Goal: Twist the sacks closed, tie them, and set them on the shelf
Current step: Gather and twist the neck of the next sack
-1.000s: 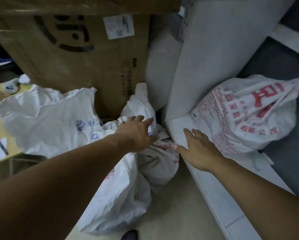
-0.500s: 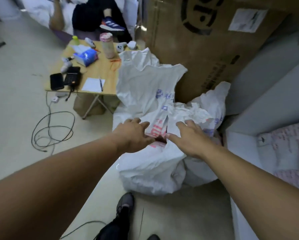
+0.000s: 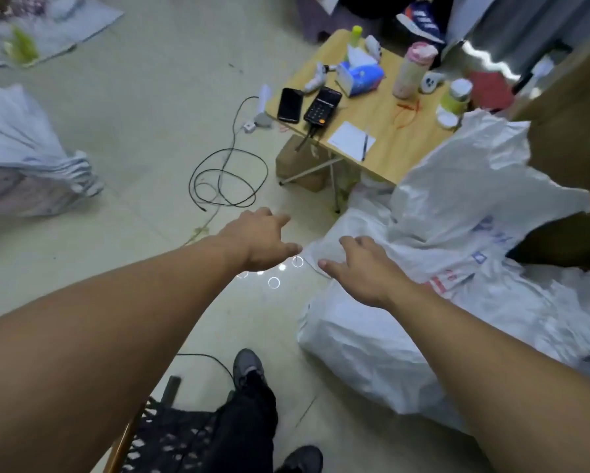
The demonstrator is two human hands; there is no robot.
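The sack [image 3: 372,353] slumps on the floor beside the table [image 3: 382,131], its mouth loose. The right hand [image 3: 365,271] rests on it with fingers straight, and the left hand [image 3: 262,244] hovers alongside, slack and empty. Gathering the mouth to twist looks next.

Both bare arms reach out forward, palms down. The left hand [image 3: 259,242] sits a bit farther out, fingers relaxed and slightly spread, gripping nothing. Just right of it, the right hand [image 3: 361,271] has fingers pretty much straight, thumb poking left.
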